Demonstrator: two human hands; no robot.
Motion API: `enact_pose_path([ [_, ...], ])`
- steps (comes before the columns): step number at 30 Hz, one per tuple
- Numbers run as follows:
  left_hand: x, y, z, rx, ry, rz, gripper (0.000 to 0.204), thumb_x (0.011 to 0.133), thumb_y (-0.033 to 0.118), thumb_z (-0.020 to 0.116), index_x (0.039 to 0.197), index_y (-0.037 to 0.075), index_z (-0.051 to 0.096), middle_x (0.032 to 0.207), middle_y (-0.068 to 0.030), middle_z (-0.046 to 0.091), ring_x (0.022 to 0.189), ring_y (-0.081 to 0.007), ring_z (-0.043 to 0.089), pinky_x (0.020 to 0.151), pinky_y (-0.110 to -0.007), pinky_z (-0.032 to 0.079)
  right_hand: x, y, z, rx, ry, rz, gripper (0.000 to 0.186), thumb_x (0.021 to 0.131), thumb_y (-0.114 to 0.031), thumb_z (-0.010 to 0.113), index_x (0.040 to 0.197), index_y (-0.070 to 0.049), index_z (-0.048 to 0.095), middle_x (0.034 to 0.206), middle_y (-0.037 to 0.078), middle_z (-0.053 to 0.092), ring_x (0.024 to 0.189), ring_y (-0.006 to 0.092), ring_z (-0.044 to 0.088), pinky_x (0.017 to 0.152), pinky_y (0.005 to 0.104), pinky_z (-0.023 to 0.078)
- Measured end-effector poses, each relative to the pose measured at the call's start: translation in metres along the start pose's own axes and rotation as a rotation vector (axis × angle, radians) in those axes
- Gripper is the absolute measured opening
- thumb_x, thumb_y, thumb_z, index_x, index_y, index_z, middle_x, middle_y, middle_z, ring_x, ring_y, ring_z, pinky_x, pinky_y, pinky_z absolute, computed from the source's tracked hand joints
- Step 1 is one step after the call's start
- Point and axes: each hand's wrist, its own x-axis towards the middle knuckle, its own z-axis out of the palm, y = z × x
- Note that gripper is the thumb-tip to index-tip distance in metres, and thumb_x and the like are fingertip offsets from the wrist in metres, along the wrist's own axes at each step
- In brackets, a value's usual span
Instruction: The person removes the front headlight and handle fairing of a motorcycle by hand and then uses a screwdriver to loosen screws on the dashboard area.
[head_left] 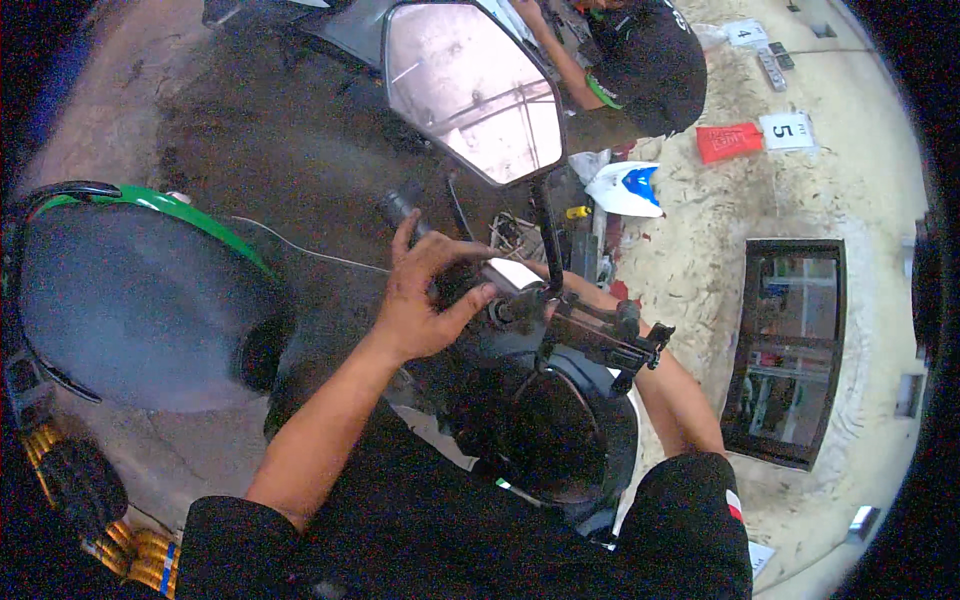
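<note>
My left hand (425,290) is curled round the dark handlebar controls of a scooter, one finger along the black grip (393,205) and the thumb at a pale rectangular cover (512,272). My right hand (580,290) reaches behind that assembly from the right; its fingers are hidden. A large mirror (470,90) rises on a black stem above both hands. A black clamp-like mount (645,345) sits beside my right forearm, over the scooter's dark front body (530,430).
A seat (150,300) with green-edged trim lies left, with a thin cable beside it. A co-worker (645,60) works at the top right. Beyond the scooter are a white-and-blue panel (625,190), a red packet (728,141), a wall and a dark-framed window (782,350).
</note>
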Motion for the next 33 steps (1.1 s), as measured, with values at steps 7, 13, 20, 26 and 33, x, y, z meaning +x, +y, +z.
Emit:
enact_pose_path([
  [7, 0.004, 0.0, -0.012, 0.089, -0.1, 0.071, 0.046, 0.068, 0.033, 0.074, 0.108, 0.014, 0.062, 0.096, -0.0059, 0.062, 0.097, -0.0236, 0.058, 0.11, -0.052, 0.013, -0.022, -0.033, 0.019, 0.113, 0.141, 0.134, 0.083, 0.077, -0.035, 0.073, 0.143, -0.007, 0.03, 0.144, 0.015, 0.035, 0.134, 0.0262, 0.033, 0.11, 0.0364, 0.026],
  [13, 0.03, 0.027, -0.021, 0.263, -0.451, 0.074, 0.077, 0.046, 0.04, 0.083, 0.114, 0.012, 0.058, 0.106, -0.0088, 0.062, 0.11, -0.0295, 0.053, 0.108, -0.051, 0.019, -0.072, -0.066, 0.037, -0.471, 0.207, 0.098, 0.059, 0.074, -0.042, 0.074, 0.121, -0.009, 0.057, 0.112, 0.018, 0.062, 0.107, 0.0303, 0.059, 0.091, 0.0382, 0.046],
  [20, 0.055, 0.032, -0.012, 0.225, -0.578, 0.094, 0.049, 0.046, 0.031, 0.082, 0.089, 0.012, 0.067, 0.091, -0.0097, 0.065, 0.093, -0.0307, 0.06, 0.091, -0.043, 0.045, -0.07, -0.071, 0.063, -0.683, 0.495, 0.014, 0.046, 0.08, -0.044, 0.066, 0.11, -0.009, 0.062, 0.092, 0.021, 0.065, 0.086, 0.0396, 0.063, 0.074, 0.0444, 0.052],
  [26, 0.048, 0.027, -0.015, 0.295, -0.6, 0.003, 0.07, 0.047, 0.044, 0.085, 0.104, 0.01, 0.065, 0.115, -0.0153, 0.061, 0.12, -0.0402, 0.046, 0.104, -0.044, 0.035, -0.067, -0.07, 0.06, -0.689, 0.513, -0.071, 0.044, 0.081, -0.042, 0.065, 0.108, -0.007, 0.061, 0.089, 0.02, 0.065, 0.082, 0.0401, 0.063, 0.071, 0.0449, 0.052],
  [33, 0.036, 0.022, -0.049, -0.226, -0.584, -0.111, 0.046, 0.077, 0.029, 0.071, 0.117, 0.01, 0.058, 0.115, -0.0162, 0.06, 0.112, -0.0323, 0.055, 0.097, -0.041, 0.042, -0.07, -0.084, 0.068, -0.737, 0.479, 0.044, 0.04, 0.086, -0.034, 0.062, 0.114, -0.007, 0.059, 0.1, 0.022, 0.063, 0.093, 0.0383, 0.062, 0.08, 0.0442, 0.05],
])
